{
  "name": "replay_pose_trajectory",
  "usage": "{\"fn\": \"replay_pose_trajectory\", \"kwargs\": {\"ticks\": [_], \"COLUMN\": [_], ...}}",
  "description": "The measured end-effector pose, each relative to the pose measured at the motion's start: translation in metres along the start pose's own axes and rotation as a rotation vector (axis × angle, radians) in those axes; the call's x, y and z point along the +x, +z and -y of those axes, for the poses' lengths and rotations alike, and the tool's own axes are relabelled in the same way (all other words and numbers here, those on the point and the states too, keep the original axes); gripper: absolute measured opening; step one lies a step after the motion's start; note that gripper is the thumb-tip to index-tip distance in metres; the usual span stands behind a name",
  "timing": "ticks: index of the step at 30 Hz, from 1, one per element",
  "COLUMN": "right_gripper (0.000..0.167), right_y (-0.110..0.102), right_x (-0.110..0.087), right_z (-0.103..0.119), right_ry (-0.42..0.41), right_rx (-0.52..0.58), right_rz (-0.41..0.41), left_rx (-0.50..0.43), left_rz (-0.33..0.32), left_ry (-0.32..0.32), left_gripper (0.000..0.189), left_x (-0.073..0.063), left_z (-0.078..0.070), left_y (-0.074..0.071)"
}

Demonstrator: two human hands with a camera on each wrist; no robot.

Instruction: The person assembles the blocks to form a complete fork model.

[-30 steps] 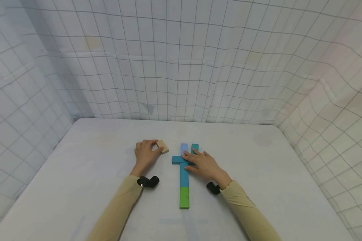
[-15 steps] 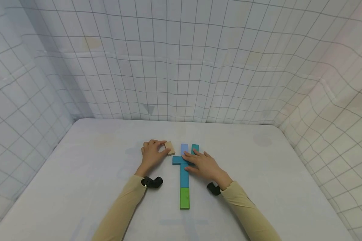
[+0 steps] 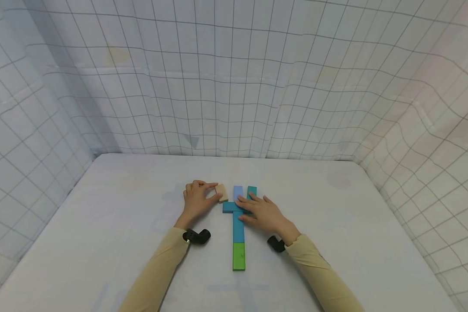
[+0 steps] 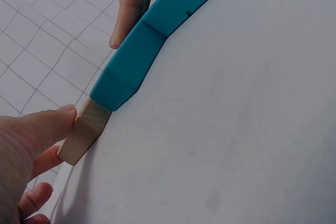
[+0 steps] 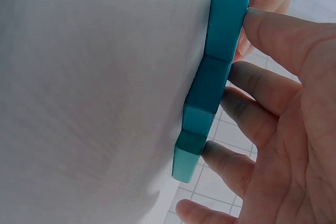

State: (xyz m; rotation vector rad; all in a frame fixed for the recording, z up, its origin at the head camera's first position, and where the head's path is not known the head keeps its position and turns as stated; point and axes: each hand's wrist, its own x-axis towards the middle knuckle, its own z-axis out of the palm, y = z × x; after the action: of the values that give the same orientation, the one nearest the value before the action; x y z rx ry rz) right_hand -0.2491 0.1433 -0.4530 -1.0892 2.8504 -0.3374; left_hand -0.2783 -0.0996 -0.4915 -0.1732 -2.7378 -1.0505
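My left hand (image 3: 196,201) pinches a small plain wooden block (image 3: 221,193) between thumb and fingers. The wooden block stands slightly slanted, its near end right at the left end of a crosswise blue block (image 3: 228,207); the left wrist view shows this wooden block (image 4: 84,132) against that end. With fingers spread, my right hand (image 3: 266,214) rests on the crosswise block and hides its right part. A light blue block (image 3: 238,192) and a teal block (image 3: 252,190) extend beyond it, apart from each other. Toward me run a blue block (image 3: 238,229) and a green block (image 3: 239,256), end to end.
The blocks lie flat on a white-covered table (image 3: 101,242). A checked white curtain (image 3: 234,86) hangs behind the far edge and along both sides. Each wrist carries a black camera, such as the left wrist camera (image 3: 196,236).
My left hand has slid the wooden block to the right, up to the crosswise blue block, and turned it a little straighter. My right hand stays in place.
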Motion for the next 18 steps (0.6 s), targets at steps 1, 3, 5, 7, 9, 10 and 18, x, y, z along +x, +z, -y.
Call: {"fn": "replay_pose_trajectory", "kwargs": {"ticks": [1, 3, 5, 7, 9, 10, 18], "right_gripper": [0.057, 0.057, 0.056, 0.056, 0.056, 0.056, 0.057], "right_y": [0.0000, -0.0002, -0.0007, -0.0008, -0.0006, -0.0003, 0.0009], "right_x": [0.0003, 0.0007, 0.0008, 0.0009, 0.0010, 0.0011, 0.0003], "right_z": [0.0001, 0.0001, 0.0002, 0.0000, -0.0003, -0.0006, -0.0020], "right_ry": [0.002, 0.002, 0.002, -0.003, -0.003, -0.004, -0.013], "right_rx": [-0.002, -0.001, -0.001, 0.002, 0.004, 0.004, 0.007], "right_rz": [0.003, 0.006, 0.007, 0.004, 0.006, 0.006, 0.000], "left_rx": [-0.001, -0.008, -0.016, -0.012, -0.002, 0.003, 0.028], "left_rz": [-0.001, -0.003, -0.003, -0.002, 0.003, 0.005, 0.007], "left_ry": [0.009, 0.023, 0.035, 0.045, 0.047, 0.049, 0.071], "left_gripper": [0.048, 0.048, 0.047, 0.047, 0.047, 0.047, 0.047], "left_x": [0.0000, -0.0002, -0.0002, -0.0005, -0.0005, -0.0005, -0.0011], "left_z": [0.0004, 0.0006, 0.0004, 0.0001, 0.0002, 0.0002, -0.0003], "left_y": [0.0005, 0.0009, 0.0012, 0.0011, 0.0010, 0.0010, 0.0019]}}
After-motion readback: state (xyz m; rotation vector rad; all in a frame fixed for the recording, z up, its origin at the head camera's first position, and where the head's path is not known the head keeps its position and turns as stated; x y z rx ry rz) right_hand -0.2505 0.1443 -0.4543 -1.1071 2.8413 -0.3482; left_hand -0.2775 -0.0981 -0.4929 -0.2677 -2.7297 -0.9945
